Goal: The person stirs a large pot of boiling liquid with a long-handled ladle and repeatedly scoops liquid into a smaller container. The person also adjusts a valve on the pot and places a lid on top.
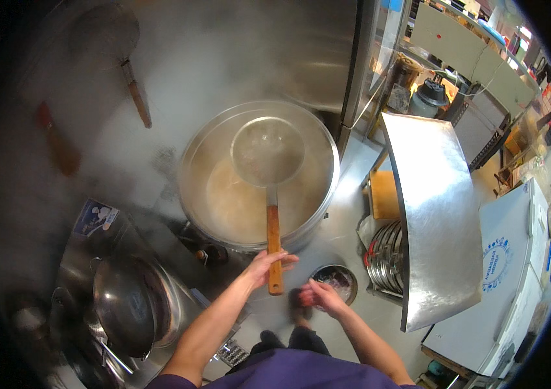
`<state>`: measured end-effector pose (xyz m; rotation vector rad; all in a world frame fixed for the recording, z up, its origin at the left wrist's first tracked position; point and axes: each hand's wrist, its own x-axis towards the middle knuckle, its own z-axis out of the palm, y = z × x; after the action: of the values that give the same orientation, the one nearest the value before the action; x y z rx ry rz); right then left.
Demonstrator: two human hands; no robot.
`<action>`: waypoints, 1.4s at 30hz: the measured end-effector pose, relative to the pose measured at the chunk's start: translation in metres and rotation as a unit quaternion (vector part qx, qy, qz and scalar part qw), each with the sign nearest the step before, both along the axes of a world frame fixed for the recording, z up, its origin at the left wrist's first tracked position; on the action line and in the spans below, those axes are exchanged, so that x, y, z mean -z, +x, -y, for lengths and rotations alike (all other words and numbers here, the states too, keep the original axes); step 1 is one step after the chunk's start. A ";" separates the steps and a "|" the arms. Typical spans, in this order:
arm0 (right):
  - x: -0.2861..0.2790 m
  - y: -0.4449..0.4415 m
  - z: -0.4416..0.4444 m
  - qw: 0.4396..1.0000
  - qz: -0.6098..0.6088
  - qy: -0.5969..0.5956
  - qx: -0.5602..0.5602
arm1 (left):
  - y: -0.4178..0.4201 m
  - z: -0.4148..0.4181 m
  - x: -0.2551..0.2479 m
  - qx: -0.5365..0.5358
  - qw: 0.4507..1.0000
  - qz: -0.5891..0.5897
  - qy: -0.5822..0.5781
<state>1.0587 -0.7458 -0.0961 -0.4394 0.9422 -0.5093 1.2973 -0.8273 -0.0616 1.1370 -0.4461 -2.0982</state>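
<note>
My left hand (271, 266) holds the wooden handle of a large round strainer (268, 151) near its end, thumb across the top. The strainer's head is over a big metal pot (189, 204) of steaming, cloudy pale liquid. Steam blurs its mesh, so I cannot tell what lies in it. My right hand (321, 296) is to the right of the handle, apart from it, with curled fingers. Below that hand a round container (348, 282) with dark and whitish contents stands on the floor; whether the fingers hold anything is not plain.
A metal wok (124, 301) rests on the stove at left. Another strainer (137, 97) and a brush-like tool (59, 141) hang on the steamy metal wall. At right are a steel tabletop (435, 214), stacked round metal trays (384, 257) beneath it, and a white chest freezer (489, 291).
</note>
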 end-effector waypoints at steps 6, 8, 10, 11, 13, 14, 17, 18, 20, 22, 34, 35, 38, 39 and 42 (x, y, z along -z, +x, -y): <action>-0.059 0.083 0.017 0.998 0.069 0.007 -0.016 | -0.009 -0.050 0.018 0.005 0.998 0.058 0.005; -0.034 0.087 0.015 0.994 0.104 0.002 -0.023 | -0.007 -0.053 0.005 0.114 0.991 0.049 -0.042; -0.041 0.103 0.004 0.997 0.074 -0.014 0.012 | 0.011 -0.067 0.012 0.085 0.995 0.014 -0.041; -0.045 0.110 0.001 0.998 0.058 -0.023 0.031 | 0.020 -0.072 0.019 0.072 0.997 -0.004 -0.041; -0.059 0.118 0.000 0.998 0.047 0.019 0.031 | 0.034 -0.086 0.030 0.047 0.998 0.033 0.039; -0.066 0.123 -0.001 0.998 0.045 0.039 0.029 | 0.041 -0.100 0.036 0.032 0.992 0.113 0.054; -0.038 0.107 0.000 0.999 0.032 0.035 0.014 | 0.071 -0.156 0.093 0.105 0.896 0.402 -0.160; -0.029 0.104 0.000 0.992 0.106 0.059 0.031 | 0.079 -0.180 0.091 0.119 0.847 0.476 -0.204; -0.029 0.119 -0.010 0.979 0.174 0.085 0.060 | 0.105 -0.221 0.107 0.115 0.761 0.551 -0.323; -0.034 0.138 -0.024 0.980 0.150 0.092 0.097 | 0.120 -0.246 0.128 0.106 0.711 0.579 -0.384; -0.010 0.157 -0.047 0.985 0.099 0.033 0.135 | 0.122 -0.276 0.145 0.156 0.548 0.648 -0.505; -0.017 0.160 -0.048 0.984 0.093 0.055 0.142 | 0.123 -0.277 0.147 0.151 0.549 0.645 -0.509; -0.029 0.166 -0.043 0.982 0.079 0.096 0.143 | 0.128 -0.279 0.150 0.141 0.550 0.646 -0.510; -0.014 0.155 -0.042 0.975 0.139 0.108 0.133 | 0.122 -0.280 0.151 0.141 0.551 0.645 -0.510; 0.025 0.140 -0.042 0.950 0.261 0.123 0.122 | 0.117 -0.277 0.152 0.151 0.557 0.642 -0.505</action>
<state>1.1985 -0.7042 -0.1213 0.0462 0.5348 -0.6813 1.4145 -0.5500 -0.2133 1.5835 -2.2443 -0.3812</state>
